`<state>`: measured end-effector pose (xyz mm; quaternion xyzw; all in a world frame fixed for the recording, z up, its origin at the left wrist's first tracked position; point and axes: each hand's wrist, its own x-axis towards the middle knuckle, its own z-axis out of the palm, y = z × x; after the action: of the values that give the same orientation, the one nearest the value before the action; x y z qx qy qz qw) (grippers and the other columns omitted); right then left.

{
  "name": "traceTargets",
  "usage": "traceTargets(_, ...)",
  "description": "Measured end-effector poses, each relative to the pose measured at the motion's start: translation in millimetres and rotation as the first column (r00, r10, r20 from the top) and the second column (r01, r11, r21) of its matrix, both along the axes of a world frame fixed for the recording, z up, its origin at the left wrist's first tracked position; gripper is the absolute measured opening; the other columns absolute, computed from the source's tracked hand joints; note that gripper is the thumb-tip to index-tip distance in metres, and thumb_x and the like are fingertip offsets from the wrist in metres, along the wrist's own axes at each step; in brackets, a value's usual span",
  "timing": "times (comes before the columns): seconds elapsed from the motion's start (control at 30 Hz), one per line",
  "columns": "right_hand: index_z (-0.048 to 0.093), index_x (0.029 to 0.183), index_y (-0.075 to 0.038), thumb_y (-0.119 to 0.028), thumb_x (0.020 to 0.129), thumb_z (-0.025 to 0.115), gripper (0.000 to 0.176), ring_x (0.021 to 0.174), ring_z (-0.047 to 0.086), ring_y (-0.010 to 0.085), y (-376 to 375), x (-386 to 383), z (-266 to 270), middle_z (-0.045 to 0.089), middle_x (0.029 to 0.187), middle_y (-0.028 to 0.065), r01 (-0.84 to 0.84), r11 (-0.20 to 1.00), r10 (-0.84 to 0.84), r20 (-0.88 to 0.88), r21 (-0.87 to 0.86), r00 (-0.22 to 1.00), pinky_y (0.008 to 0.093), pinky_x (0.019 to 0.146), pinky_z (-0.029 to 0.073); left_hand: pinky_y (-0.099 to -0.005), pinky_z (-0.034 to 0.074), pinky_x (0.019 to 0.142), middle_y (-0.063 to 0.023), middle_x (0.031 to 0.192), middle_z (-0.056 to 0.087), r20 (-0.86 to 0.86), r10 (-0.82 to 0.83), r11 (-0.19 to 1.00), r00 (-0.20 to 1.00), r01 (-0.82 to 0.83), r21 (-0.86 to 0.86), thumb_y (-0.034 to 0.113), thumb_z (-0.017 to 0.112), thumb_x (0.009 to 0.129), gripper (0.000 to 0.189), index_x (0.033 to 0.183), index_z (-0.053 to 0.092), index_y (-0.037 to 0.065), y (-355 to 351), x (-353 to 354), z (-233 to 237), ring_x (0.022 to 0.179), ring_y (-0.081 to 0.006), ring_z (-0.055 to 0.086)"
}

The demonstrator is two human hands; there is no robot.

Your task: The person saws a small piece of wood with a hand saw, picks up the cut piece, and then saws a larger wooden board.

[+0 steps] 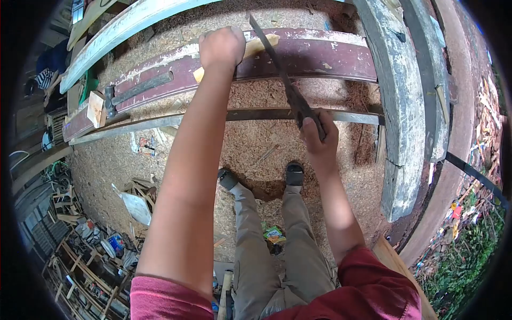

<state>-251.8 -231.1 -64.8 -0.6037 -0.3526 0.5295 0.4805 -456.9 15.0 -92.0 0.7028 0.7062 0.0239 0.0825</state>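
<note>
My left hand (221,47) is closed over a light piece of wood (260,45) lying on the dark red plank (314,56). The wood's pale ends show on both sides of the hand. My right hand (320,133) is wrapped round the dark handle of a long-bladed tool, either a saw or a machete (274,56). Its blade slants up and to the left, across the wood just right of my left hand. Whether the blade touches the wood I cannot tell. A hammer (141,89) lies on the plank to the left.
A narrow beam (245,114) runs below the plank. Thick weathered beams (400,106) stand at the right. A wood block (96,109) sits by the hammer's head. Wood scrap (137,205) lies on the shaving-covered ground at left. A person in striped clothing (45,78) is at far left.
</note>
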Motion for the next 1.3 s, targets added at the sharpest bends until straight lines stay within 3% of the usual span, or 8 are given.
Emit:
traceTargets(0.37, 0.061, 0.094, -0.004, -0.021, 0.104, 0.067, 0.021, 0.063, 0.041, 0.0037, 5, -7, 1, 0.047, 0.068, -0.0048, -0.002, 1.0, 0.001, 0.103, 0.007, 0.995, 0.026, 0.055, 0.034, -0.0493, 0.04, 0.115, -0.0251, 0.107, 0.077, -0.004, -0.019, 1.0, 1.0, 0.019, -0.004, 0.036, 0.027, 0.105, 0.064, 0.103, 0.081, 0.002, -1, 2, 5, 0.109, -0.0388, 0.07)
traceTargets(0.67, 0.061, 0.092, -0.005, -0.021, 0.103, 0.068, 0.02, 0.065, 0.042, 0.0041, -5, -5, 1, 0.049, 0.07, -0.0053, 0.068, 0.997, -0.068, 0.038, -0.02, 0.997, 0.026, 0.057, 0.035, -0.0505, 0.038, 0.118, -0.0245, 0.111, 0.077, -0.006, 0.005, 1.0, 1.0, -0.005, -0.027, 0.038, 0.027, 0.106, 0.064, 0.108, 0.081, 0.004, -2, 3, 9, 0.112, -0.0389, 0.07)
traceTargets(0.8, 0.06, 0.091, -0.005, -0.023, 0.102, 0.069, 0.023, 0.064, 0.042, 0.0046, -21, 0, 3, 0.049, 0.07, -0.0048, 0.012, 0.999, -0.008, 0.074, -0.044, 0.997, 0.0268, 0.057, 0.036, -0.0497, 0.037, 0.118, -0.0245, 0.111, 0.077, -0.005, -0.01, 0.999, 1.0, 0.01, -0.044, 0.038, 0.027, 0.105, 0.064, 0.111, 0.08, 0.004, -2, 3, 9, 0.112, -0.0392, 0.07)
traceTargets(1.17, 0.059, 0.09, -0.004, -0.024, 0.102, 0.069, 0.025, 0.064, 0.043, 0.0041, -38, 5, 8, 0.051, 0.069, -0.0035, 0.051, 0.998, -0.046, 0.151, -0.025, 0.987, 0.0275, 0.056, 0.036, -0.05, 0.036, 0.117, -0.0224, 0.12, 0.075, -0.03, -0.039, 0.998, 0.999, 0.037, -0.058, 0.039, 0.029, 0.101, 0.063, 0.118, 0.078, 0.004, 0, 2, 7, 0.118, -0.0354, 0.067)
traceTargets(1.3, 0.059, 0.089, -0.005, -0.024, 0.103, 0.068, 0.025, 0.062, 0.043, 0.0043, -9, -9, 13, 0.05, 0.068, -0.0039, 0.041, 0.999, -0.041, 0.187, 0.004, 0.981, 0.0279, 0.054, 0.035, -0.0506, 0.035, 0.118, -0.0224, 0.121, 0.075, -0.025, -0.035, 0.995, 0.999, 0.032, -0.097, 0.044, 0.032, 0.098, 0.064, 0.119, 0.078, 0.004, -1, 3, 11, 0.12, -0.0355, 0.066)
